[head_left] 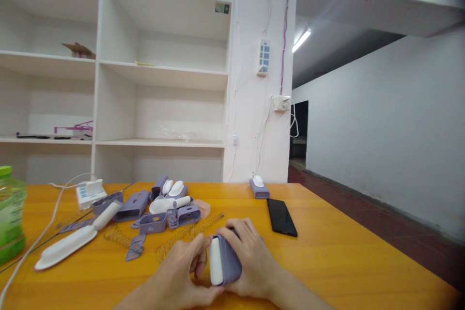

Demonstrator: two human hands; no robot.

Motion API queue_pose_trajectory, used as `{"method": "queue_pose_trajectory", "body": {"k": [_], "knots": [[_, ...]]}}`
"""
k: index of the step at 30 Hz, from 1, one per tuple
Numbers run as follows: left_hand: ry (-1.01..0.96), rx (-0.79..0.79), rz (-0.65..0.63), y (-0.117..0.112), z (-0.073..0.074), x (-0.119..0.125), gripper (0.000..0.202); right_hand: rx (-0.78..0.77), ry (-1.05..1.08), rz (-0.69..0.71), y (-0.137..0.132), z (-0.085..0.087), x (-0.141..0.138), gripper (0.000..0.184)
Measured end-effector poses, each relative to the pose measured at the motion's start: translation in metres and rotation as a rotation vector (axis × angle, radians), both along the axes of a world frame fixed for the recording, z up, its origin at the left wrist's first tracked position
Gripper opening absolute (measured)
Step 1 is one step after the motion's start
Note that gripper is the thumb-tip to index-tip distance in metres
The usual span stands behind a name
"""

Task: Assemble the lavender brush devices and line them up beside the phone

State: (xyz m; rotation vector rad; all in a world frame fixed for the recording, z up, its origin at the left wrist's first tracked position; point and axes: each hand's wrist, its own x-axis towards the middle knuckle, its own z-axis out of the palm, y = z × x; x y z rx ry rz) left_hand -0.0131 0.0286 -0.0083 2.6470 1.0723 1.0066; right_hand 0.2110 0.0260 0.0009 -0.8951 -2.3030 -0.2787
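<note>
Both hands meet low in the middle of the orange table [345, 261]. My right hand [250, 256] wraps around a small purple housing with a white pad on its end [222, 261]. My left hand [183, 269] pinches the same piece from the left, fingertips on the white end. Just beyond the hands lie thin metal springs [189, 235]. Further back sits a heap of purple and white plastic parts [163, 206]. A long white paddle-shaped part with a handle [70, 244] lies to the left.
A black phone [282, 217] lies flat right of the hands. One assembled purple and white unit [259, 187] stands at the far edge. A green bottle [10, 213], a white power strip [89, 191] and its cable occupy the left. White shelving [160, 72] stands behind.
</note>
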Motion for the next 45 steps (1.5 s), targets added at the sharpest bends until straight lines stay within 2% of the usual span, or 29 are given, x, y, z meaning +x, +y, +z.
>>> {"method": "queue_pose_trajectory", "body": {"k": [5,14,16,21,24,26,29,33,36,40,43,45], "knots": [[-0.017,0.065,-0.015,0.0,-0.008,0.001,0.038,-0.007,-0.005,0.031,0.002,0.0,0.002,0.084],[-0.173,-0.155,-0.109,0.005,-0.015,0.003,0.032,-0.03,0.022,0.031,0.003,0.003,0.003,0.084],[-0.212,-0.189,-0.138,0.007,-0.015,0.004,0.036,-0.029,0.044,0.027,0.004,0.003,0.004,0.085],[-0.395,-0.308,-0.193,0.005,-0.008,0.008,0.066,-0.007,0.052,0.017,0.007,0.004,0.004,0.088],[-0.506,-0.383,-0.203,0.004,-0.004,0.014,0.07,0.021,0.03,-0.006,0.006,0.006,0.003,0.084],[-0.556,-0.443,-0.206,0.005,-0.001,0.017,0.067,0.05,0.02,-0.007,0.005,0.008,0.003,0.083],[-0.669,-0.482,-0.201,0.011,0.002,0.018,0.049,0.119,0.083,-0.012,0.004,0.017,0.011,0.082],[-0.796,-0.39,-0.121,0.018,0.014,0.01,0.031,0.247,0.344,-0.174,0.007,0.039,0.033,0.074],[-0.748,-0.281,-0.074,0.021,0.026,0.0,0.024,0.295,0.369,-0.235,0.011,0.049,0.047,0.069],[-0.628,-0.123,0.081,0.03,0.038,-0.017,0.024,0.282,0.269,-0.241,0.015,0.044,0.048,0.07],[-0.369,0.028,0.246,0.046,0.04,-0.031,0.026,0.257,0.219,-0.225,0.016,0.037,0.041,0.071],[-0.153,0.084,0.307,0.062,0.041,-0.036,0.029,0.24,0.202,-0.217,0.016,0.035,0.037,0.072]]}}
